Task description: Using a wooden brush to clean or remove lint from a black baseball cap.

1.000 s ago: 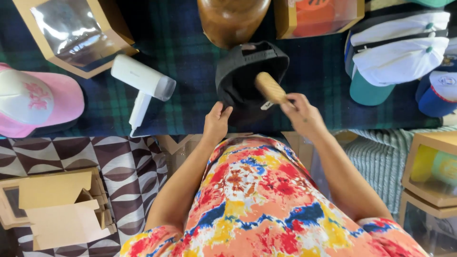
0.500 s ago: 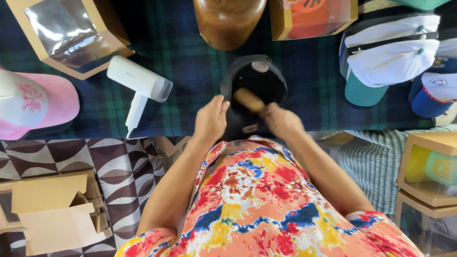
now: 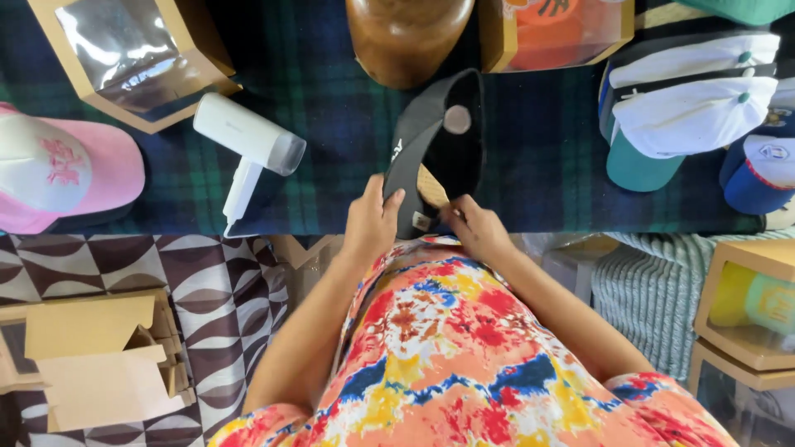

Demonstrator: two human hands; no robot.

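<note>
Head view: black cap (image 3: 431,141) stands on edge at the counter (image 3: 331,165) front. Left hand (image 3: 373,222) is clamped on its rim; right hand (image 3: 476,228) is closed around a wooden tool (image 3: 431,186) inside the crown. Recommended: brace the rim firmly and press the tool evenly against the lining.

Bright, even light; sharp focus. Glare on the box window (image 3: 112,41) far left; wide-angle bending at the edges.

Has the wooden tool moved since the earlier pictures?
Yes. The wooden tool has gone deeper into the black cap, toward the person and away from the wooden block.
</note>
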